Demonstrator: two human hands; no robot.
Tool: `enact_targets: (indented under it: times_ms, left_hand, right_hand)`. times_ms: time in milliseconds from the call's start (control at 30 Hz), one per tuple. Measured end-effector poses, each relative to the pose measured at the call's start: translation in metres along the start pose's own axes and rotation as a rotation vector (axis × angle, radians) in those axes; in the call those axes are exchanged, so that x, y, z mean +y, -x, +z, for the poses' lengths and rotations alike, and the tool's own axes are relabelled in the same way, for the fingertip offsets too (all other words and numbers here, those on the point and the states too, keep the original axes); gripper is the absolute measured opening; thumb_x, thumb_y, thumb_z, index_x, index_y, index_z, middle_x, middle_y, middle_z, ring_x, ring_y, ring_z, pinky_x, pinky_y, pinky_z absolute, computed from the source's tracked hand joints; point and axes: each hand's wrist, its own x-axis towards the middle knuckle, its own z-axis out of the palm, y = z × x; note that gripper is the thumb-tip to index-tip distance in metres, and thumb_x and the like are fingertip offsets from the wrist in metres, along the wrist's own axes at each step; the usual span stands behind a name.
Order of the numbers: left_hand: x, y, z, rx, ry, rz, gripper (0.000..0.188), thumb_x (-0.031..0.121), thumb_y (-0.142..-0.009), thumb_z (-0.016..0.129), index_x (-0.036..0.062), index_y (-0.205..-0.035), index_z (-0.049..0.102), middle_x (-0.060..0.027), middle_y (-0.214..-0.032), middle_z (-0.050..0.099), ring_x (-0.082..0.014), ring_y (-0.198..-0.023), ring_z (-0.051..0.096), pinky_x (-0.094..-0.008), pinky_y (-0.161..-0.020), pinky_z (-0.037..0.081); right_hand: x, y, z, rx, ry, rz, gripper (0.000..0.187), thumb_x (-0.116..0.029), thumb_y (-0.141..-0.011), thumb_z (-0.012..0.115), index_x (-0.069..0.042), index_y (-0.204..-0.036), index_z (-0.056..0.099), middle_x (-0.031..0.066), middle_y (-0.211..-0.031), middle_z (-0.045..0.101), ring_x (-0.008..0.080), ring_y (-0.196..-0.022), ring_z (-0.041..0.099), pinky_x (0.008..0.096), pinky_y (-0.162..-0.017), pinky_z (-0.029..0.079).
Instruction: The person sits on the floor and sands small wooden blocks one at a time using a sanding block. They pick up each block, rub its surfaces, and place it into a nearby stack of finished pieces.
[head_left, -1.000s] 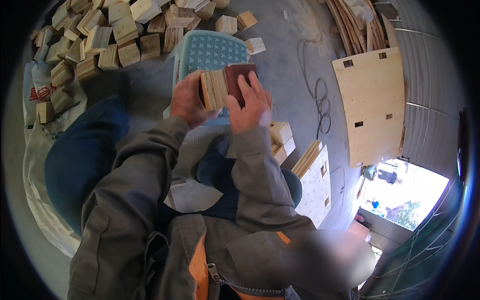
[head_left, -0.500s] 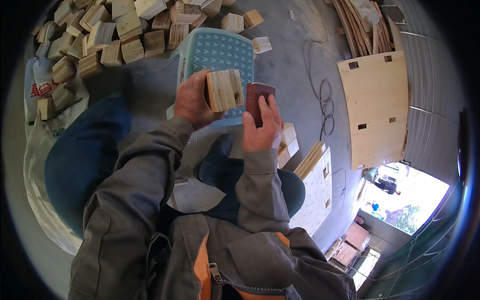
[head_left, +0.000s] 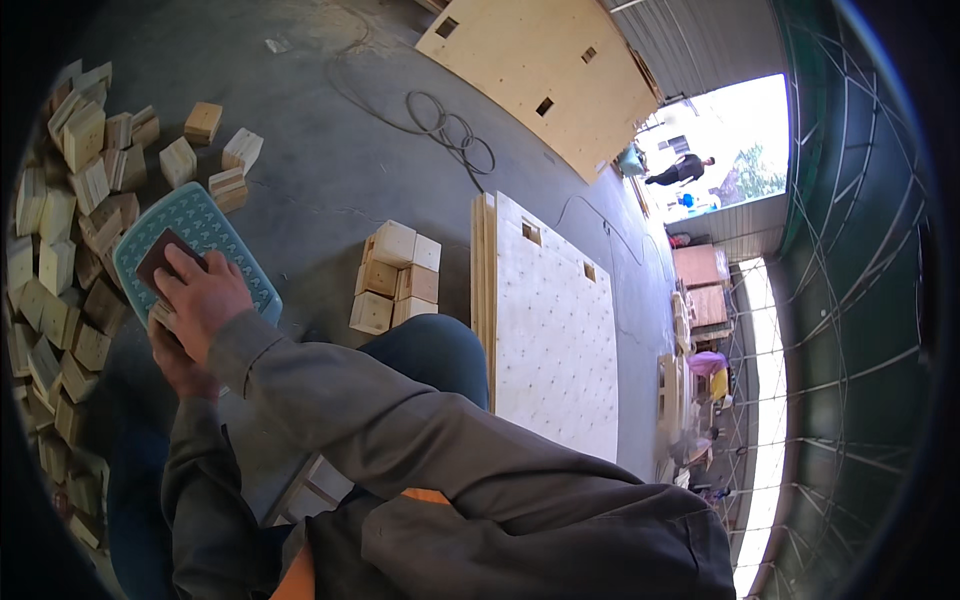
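While the right hand (head_left: pixel 212 300) has its fingers bent and slightly parted over a reddish-brown block (head_left: pixel 160 252), the left hand (head_left: pixel 180 362) sits on its near side, curled around a wooden block (head_left: pixel 161 316) that shows only as a pale strip between the two hands. The brown block lies beneath the right fingertips, on the far side of both hands; how tightly either hand grips cannot be seen. Beneath and beyond them is a blue-green stool (head_left: pixel 252 284). To the left spreads a heap of wooden blocks (head_left: pixel 58 215). Right of the stool stands a small stack of blocks (head_left: pixel 397 272), then pale panels (head_left: pixel 550 340). Farther off lie a looped cable (head_left: pixel 430 128) and a large board (head_left: pixel 530 65), with a person (head_left: pixel 684 170) in the bright doorway at far right.
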Motion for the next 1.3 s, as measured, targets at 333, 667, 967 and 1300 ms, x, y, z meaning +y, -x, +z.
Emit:
enact_targets:
  times_ms: [333, 667, 967, 1300]
  left_hand:
    - [0.014, 0.008, 0.01, 0.018, -0.431, 0.072, 0.102, 0.013, -0.076, 0.094, -0.0015, -0.159, 0.037, -0.0221, -0.153, 0.054, -0.032, -0.138, 0.058, -0.0433, -0.113, 0.052]
    - [0.048, -0.013, -0.005, -0.096, 0.109, -0.003, 0.087, 0.021, -0.075, 0.099, 0.0068, -0.146, 0.051, -0.0113, -0.138, 0.063, -0.0259, -0.122, 0.066, -0.0441, -0.099, 0.058]
    - [0.18, -0.008, -0.047, -0.129, 0.816, -0.736, 0.063, 0.052, -0.099, 0.072, 0.0141, -0.147, 0.059, -0.0117, -0.132, 0.071, -0.0273, -0.111, 0.072, -0.046, -0.091, 0.062]
    - [0.158, 0.003, -0.016, -0.187, 0.142, -0.236, 0.101, 0.0, -0.067, 0.094, -0.0003, -0.155, 0.042, -0.0134, -0.146, 0.061, -0.0266, -0.136, 0.06, -0.0413, -0.117, 0.048]
  right_hand:
    - [0.055, 0.079, -0.082, 0.092, -0.13, 0.173, 0.066, -0.017, -0.079, 0.083, -0.014, -0.143, 0.067, 0.0127, -0.161, 0.053, 0.0415, -0.123, 0.057, 0.0527, -0.109, 0.048]
    - [0.132, 0.111, -0.128, 0.468, -0.212, 0.211, 0.061, -0.022, -0.075, 0.088, -0.006, -0.132, 0.074, 0.025, -0.143, 0.067, 0.0422, -0.132, 0.065, 0.0477, -0.115, 0.051]
    - [0.117, 0.107, -0.132, 0.345, -0.292, 0.234, 0.061, -0.017, -0.08, 0.087, -0.004, -0.137, 0.07, 0.0215, -0.149, 0.064, 0.0391, -0.137, 0.062, 0.0446, -0.114, 0.052]
    - [0.109, 0.102, -0.135, 0.342, -0.312, 0.209, 0.061, -0.016, -0.08, 0.088, -0.003, -0.136, 0.07, 0.0204, -0.149, 0.064, 0.0379, -0.134, 0.064, 0.0438, -0.113, 0.052]
